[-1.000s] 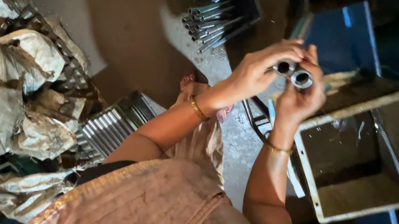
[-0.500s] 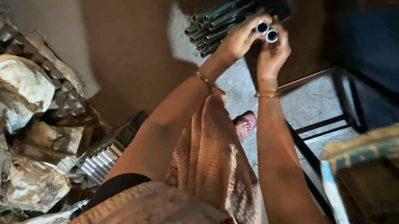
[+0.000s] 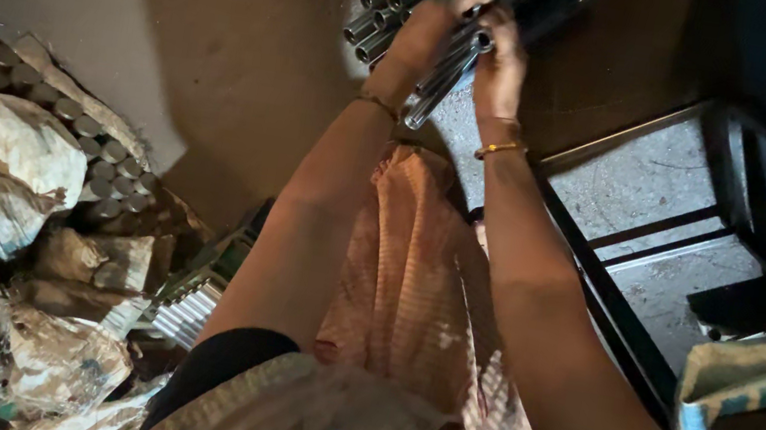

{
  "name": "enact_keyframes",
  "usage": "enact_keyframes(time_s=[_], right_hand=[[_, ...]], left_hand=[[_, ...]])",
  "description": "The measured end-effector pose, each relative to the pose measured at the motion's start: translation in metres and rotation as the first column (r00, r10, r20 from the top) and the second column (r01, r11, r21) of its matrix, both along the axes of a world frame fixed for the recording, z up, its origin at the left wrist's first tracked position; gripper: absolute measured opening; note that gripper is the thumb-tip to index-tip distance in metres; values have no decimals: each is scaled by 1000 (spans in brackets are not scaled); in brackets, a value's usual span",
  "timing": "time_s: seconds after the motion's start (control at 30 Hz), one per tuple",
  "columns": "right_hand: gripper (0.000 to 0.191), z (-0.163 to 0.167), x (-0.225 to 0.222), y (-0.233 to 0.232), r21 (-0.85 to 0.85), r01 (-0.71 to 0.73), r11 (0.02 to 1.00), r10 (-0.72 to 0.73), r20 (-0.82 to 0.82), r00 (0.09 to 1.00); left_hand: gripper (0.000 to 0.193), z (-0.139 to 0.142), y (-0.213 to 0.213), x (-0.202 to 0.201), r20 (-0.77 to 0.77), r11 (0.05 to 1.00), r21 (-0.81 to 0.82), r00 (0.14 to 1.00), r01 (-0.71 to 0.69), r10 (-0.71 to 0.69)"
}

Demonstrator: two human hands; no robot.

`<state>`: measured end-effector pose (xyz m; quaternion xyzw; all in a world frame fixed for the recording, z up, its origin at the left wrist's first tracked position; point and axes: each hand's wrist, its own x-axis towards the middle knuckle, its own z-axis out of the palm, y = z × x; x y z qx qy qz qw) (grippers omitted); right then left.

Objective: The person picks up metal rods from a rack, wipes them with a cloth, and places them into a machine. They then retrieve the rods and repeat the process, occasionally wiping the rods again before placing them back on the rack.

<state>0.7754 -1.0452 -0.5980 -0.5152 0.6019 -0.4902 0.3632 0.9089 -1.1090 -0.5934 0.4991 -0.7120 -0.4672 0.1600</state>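
Left hand (image 3: 422, 37) and right hand (image 3: 498, 68), fingers closed around shiny metal tubes (image 3: 444, 78) beside the tube bundle (image 3: 387, 19).

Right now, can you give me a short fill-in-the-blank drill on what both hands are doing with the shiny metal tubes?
1. Both hands reach into a bundle of shiny metal ____.
2. The left hand and right hand each wear a thin gold ____ at the wrist.
3. The stack of grey metal tube ends lies among crumpled ____ on the left side.

Missing words: tubes; bangle; sacks

Metal tubes (image 3: 402, 21) run off the top edge — left hand (image 3: 427, 38) hides their middles
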Motion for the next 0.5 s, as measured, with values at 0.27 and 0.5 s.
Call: enact_keyframes(time_s=[0.27,0.5], right_hand=[[44,6,36,21,417,-111,902,142,-44,989],[49,79,39,133,352,-152,924,166,-12,986]], left_hand=[[44,2,21,24,-8,967,-218,991,-131,133],[53,104,116,44,155,963,-236,974,-128,168]])
